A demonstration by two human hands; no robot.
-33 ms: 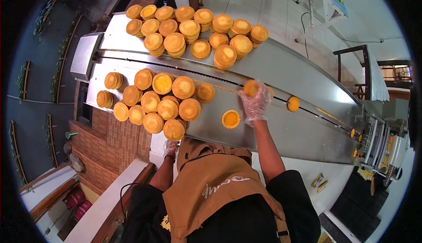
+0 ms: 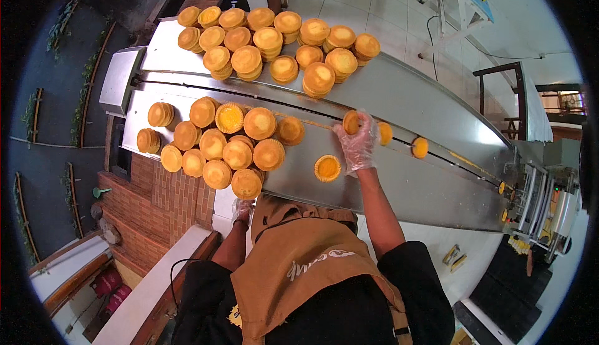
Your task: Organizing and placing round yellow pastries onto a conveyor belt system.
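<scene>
My right hand, in a clear plastic glove, is closed around a round yellow tart above the slot with the dark chain. Just right of the hand, another tart stands along the chain, and a further tart follows it. A single tart with a crimped edge lies on the steel near my right wrist. My left hand, also gloved, hangs low beside the near table edge, below a stack of tarts; its fingers are mostly hidden.
Stacked tarts crowd the near left of the steel table, and more stacks stand beyond the chain slot. A metal box caps the left end. A roller machine stands at the right end, with several small tarts near it.
My right hand has shifted slightly left and the tart in it is more tilted. The tarts on the chain sit a little farther right, and one beside the hand shows more fully.
</scene>
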